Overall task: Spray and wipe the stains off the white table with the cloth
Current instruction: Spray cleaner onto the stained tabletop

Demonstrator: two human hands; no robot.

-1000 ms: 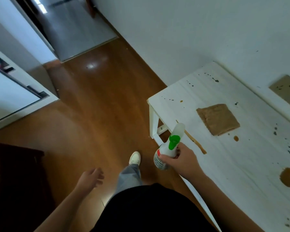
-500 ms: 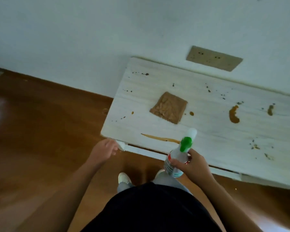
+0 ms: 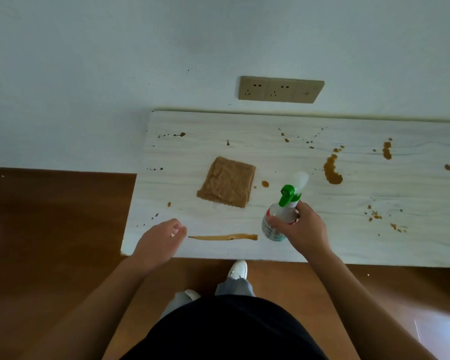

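The right hand (image 3: 303, 229) grips the spray bottle (image 3: 279, 219) over the table's front edge, nozzle aimed toward the back edge. A careless squeeze could mist the wall sockets (image 3: 281, 89) just behind that edge. The left hand (image 3: 157, 241) hovers empty, fingers loosely curled, near the front left corner of the white table (image 3: 348, 253), beside the long streak (image 3: 222, 237); it seems not to touch, though the angle makes that uncertain. The folded cloth (image 3: 226, 181) lies toward the left end, mid-depth. Reaching for it risks dragging a forearm through the streak, and spraying over the cloth would wet it before wiping begins.
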